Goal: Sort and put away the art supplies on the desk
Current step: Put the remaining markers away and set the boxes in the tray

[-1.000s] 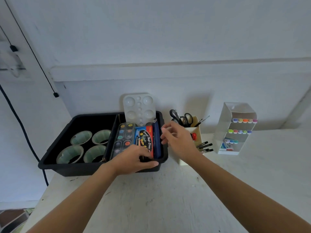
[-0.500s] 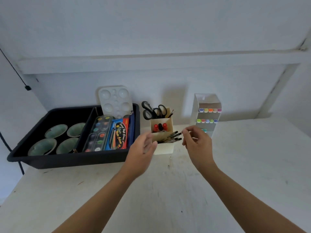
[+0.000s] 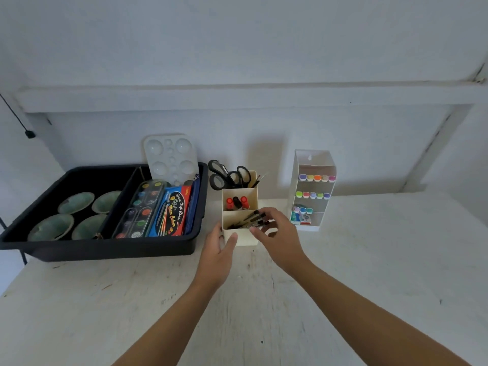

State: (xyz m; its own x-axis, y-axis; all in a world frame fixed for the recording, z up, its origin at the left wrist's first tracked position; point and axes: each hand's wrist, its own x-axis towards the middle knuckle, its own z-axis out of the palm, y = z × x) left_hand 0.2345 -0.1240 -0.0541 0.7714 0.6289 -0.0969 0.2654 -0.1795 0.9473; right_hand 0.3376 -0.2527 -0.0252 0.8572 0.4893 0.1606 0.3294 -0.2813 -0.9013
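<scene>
A cream desk organiser (image 3: 244,240) stands on the white desk (image 3: 264,299), right of the black tray (image 3: 105,250). My left hand (image 3: 217,250) grips its lower left corner, thumb on the front wall. Black pens (image 3: 247,222) lean out of its front compartment, and my right hand (image 3: 278,235) curls its fingers and thumb round their ends. Red-capped markers (image 3: 237,203) fill the middle compartment. Black scissors (image 3: 228,175) stand in the back one.
The black tray holds a watercolour pan set (image 3: 141,207), a blue and red paint box (image 3: 171,211), a white mixing palette (image 3: 171,157) and several green rolls (image 3: 76,202). A white rack of coloured markers (image 3: 314,188) stands at the right by the wall.
Both hands left the tray's paint box and moved right. The left hand now holds the organiser and the right hand has closed on the pens. The view swung right.
</scene>
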